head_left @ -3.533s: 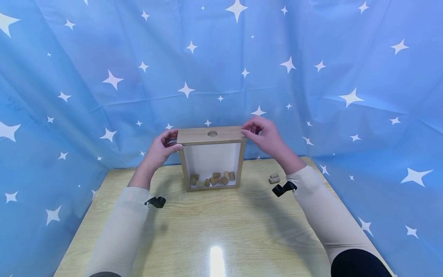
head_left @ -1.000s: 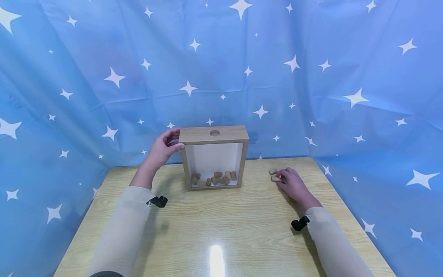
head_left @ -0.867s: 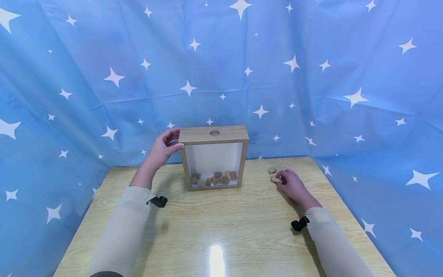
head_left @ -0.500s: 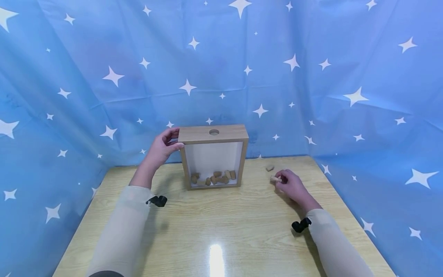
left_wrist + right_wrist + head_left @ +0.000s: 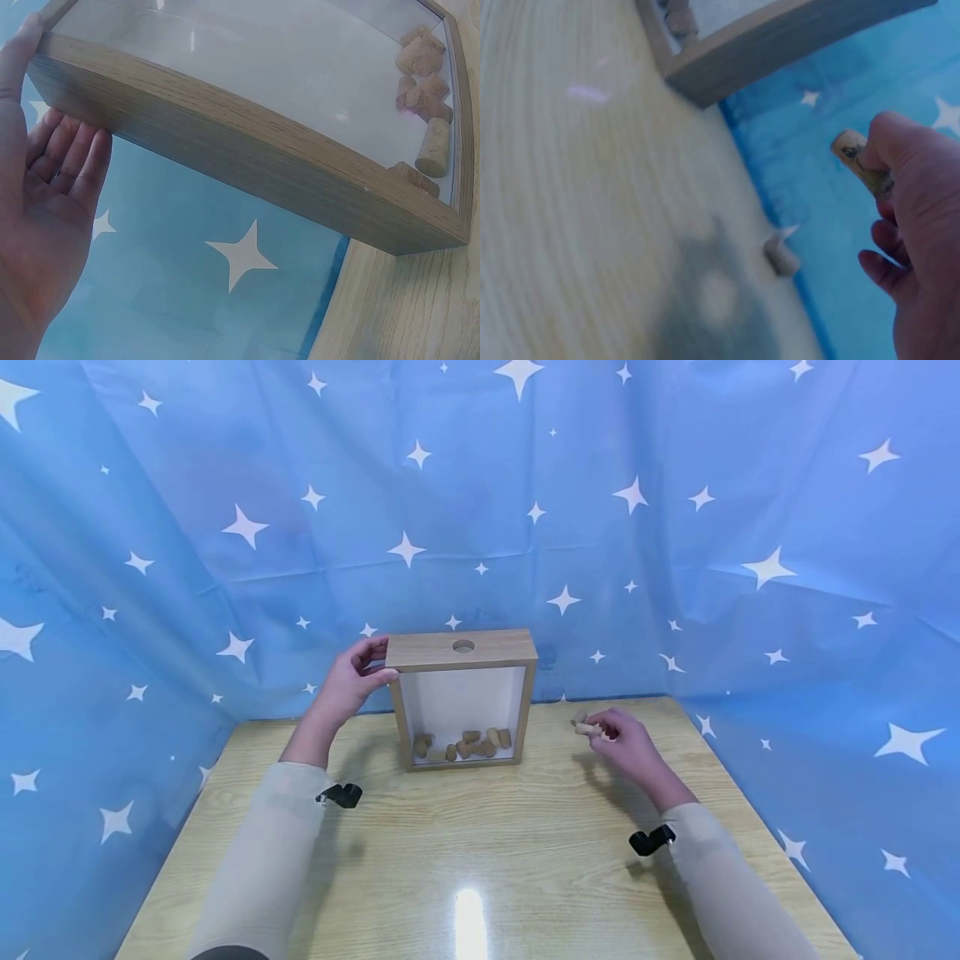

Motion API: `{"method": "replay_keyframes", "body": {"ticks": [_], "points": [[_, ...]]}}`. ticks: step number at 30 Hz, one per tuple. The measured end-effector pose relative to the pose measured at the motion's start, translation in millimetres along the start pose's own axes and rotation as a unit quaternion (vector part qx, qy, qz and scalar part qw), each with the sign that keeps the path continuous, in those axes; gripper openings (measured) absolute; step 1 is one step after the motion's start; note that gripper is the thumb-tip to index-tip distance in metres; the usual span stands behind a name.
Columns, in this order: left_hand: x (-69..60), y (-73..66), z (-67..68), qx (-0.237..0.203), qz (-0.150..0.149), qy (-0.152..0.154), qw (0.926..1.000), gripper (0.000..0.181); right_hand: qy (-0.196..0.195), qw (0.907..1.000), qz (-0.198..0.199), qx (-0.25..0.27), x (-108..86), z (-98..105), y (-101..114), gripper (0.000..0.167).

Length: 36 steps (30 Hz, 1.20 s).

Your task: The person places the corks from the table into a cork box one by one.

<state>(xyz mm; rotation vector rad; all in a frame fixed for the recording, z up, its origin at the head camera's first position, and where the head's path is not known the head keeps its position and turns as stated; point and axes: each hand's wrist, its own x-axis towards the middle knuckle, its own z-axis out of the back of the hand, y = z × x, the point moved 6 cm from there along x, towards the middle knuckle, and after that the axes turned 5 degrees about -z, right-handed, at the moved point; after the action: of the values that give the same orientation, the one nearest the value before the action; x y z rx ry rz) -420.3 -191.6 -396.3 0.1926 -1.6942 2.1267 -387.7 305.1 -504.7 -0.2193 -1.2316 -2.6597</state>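
A shallow wooden shadow box [image 5: 498,646] with a clear front stands upright on the table, a round hole [image 5: 463,646] in its top. Several wine corks [image 5: 492,737] lie along its bottom inside. My left hand [image 5: 348,683] holds the box's upper left corner, thumb at the front edge and fingers behind, as the left wrist view shows with the hand [image 5: 56,202] at the frame. To the right of the box, my right hand [image 5: 630,750] pinches a cork [image 5: 862,161] above the table. A second cork [image 5: 781,259] lies on the tabletop just beyond it.
The light wood-grain table [image 5: 450,843] ends at the back against a blue curtain [image 5: 300,552] with white stars. That curtain also runs down both sides. A bright reflection shows near the table's front.
My right hand has left the box's upper right corner, gone down to the two corks and lifted one slightly. The other cork has shifted back and left. My left hand stays on the box.
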Motion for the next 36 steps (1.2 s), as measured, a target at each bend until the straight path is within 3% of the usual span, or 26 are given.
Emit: {"method": "replay_keyframes", "body": {"ticks": [16,27,36], "points": [[1.0,-0.1,-0.7,-0.011,-0.005,0.002,0.9999,0.067,-0.014,0.9988,0.046,0.001,12.9,24,64,0.018],[-0.4,-2.1,-1.7,-0.007,-0.006,0.001,1.0,0.067,-0.031,0.991,0.129,0.015,23.8,40,107,0.017],[-0.3,-3.5,-2.1,-0.01,-0.005,0.0,0.9999,0.067,-0.043,0.9854,0.164,0.017,31.7,49,136,0.018]]}}
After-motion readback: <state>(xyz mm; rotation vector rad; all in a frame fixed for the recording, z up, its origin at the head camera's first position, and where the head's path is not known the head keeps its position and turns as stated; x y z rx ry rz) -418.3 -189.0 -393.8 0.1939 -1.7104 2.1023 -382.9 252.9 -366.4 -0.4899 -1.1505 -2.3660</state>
